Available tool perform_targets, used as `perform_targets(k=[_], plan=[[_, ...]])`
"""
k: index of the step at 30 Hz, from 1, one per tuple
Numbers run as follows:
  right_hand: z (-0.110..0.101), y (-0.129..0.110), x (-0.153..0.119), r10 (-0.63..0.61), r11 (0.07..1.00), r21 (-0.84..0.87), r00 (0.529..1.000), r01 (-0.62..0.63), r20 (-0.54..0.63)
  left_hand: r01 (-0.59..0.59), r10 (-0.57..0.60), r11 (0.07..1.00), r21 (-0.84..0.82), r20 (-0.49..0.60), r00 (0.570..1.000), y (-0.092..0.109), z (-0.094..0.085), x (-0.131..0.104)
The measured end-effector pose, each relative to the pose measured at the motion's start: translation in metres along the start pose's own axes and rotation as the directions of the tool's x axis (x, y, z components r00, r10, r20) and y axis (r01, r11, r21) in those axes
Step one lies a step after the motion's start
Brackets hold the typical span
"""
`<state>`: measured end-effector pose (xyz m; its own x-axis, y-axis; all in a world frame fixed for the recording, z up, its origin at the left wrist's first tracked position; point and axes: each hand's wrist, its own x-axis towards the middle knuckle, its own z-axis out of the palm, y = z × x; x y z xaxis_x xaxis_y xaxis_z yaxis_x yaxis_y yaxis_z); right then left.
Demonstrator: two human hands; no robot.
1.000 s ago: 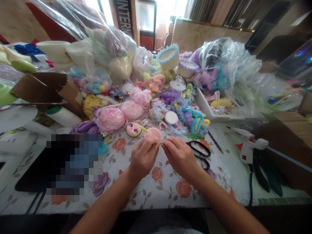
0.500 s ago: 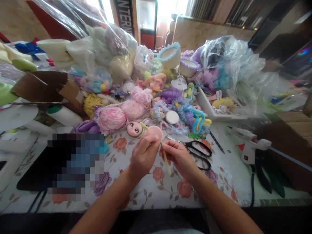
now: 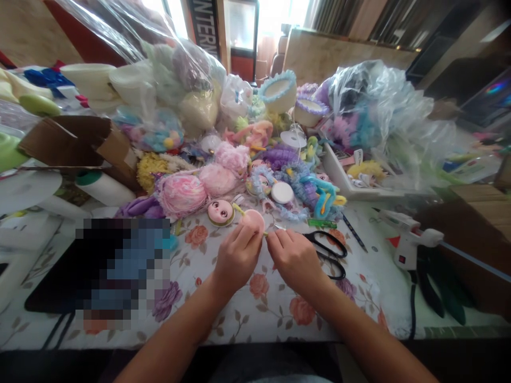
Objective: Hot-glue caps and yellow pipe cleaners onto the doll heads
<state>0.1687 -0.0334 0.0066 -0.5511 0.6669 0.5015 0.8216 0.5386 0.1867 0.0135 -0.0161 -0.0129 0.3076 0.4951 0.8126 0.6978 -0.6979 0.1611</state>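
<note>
My left hand [image 3: 238,256] is closed on a flat round pink disc [image 3: 255,217], with the disc's upper part showing above the fingers. A thin yellow-green pipe cleaner [image 3: 239,209] shows at the disc's upper left, and a short bit of it spans the gap toward my right hand [image 3: 294,257]. That hand is closed on it, knuckles up, hiding the rest. A round doll face [image 3: 221,211] with big eyes and a green rim lies just beyond my left hand. Black-handled scissors [image 3: 328,244] rest on the cloth beside my right hand.
Yarn balls [image 3: 182,192], fuzzy trims and a white round lid [image 3: 281,192] crowd the table behind. A white tray [image 3: 359,190] stands back right. A glue gun [image 3: 411,239] and a pen [image 3: 354,232] lie right. At left are a blurred-out dark device [image 3: 59,276] and a cardboard box [image 3: 67,141].
My right hand has turned knuckles up, and the pipe cleaner's tail that hung below it is now hidden. The disc has tilted slightly in my left hand.
</note>
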Motion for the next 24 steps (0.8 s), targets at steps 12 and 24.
perform_targets(k=[12,24], plan=[[-0.005,-0.005,0.014,0.375,-0.189,0.782,0.693,-0.594,0.616,0.007,-0.014,0.999,-0.043,-0.168,0.986,0.0,-0.007,-0.001],[-0.008,0.007,0.009,0.152,-0.341,0.696,0.694,-0.632,0.704,0.04,-0.06,0.991,-0.13,-0.149,0.987,-0.004,-0.006,0.001]])
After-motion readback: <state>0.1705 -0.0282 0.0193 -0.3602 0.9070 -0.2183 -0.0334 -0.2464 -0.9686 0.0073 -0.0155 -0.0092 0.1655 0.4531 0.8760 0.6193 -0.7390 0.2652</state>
